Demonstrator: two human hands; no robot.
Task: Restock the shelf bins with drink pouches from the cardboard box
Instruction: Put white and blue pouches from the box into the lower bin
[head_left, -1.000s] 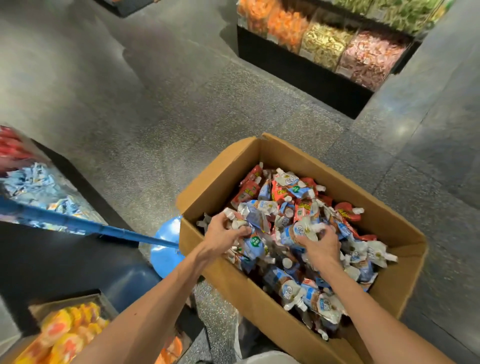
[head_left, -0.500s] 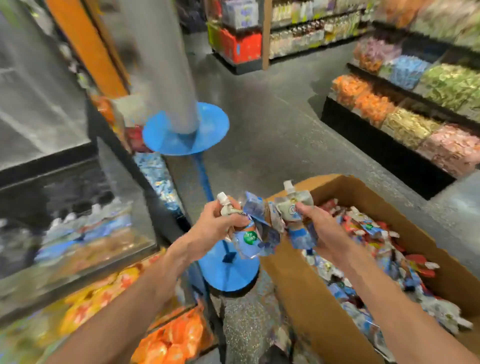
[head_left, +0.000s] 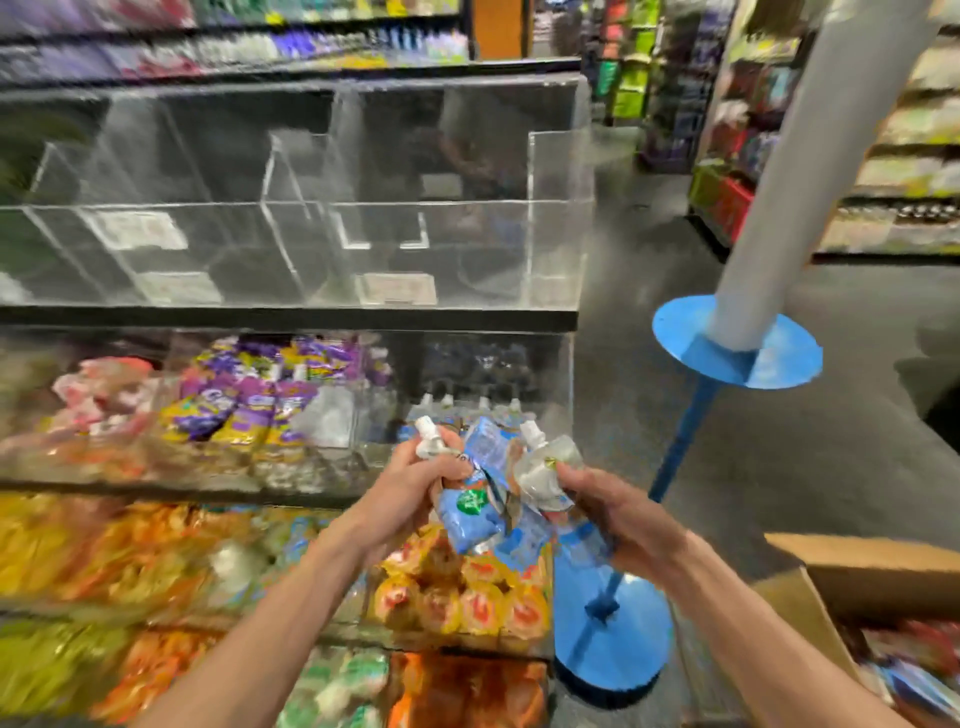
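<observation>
Both full here: left grip (head_left: 415, 488) clutches blue drink pouches (head_left: 470, 514), right grip (head_left: 615, 514) squeezes more, held together before the shelf bins (head_left: 519, 364), cardboard box (head_left: 862, 571) to the right.

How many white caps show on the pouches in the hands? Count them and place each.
2. One white cap sticks up above the left hand; the other tops the pale pouch in the right hand. More caps may be hidden among the drink pouches.
</observation>
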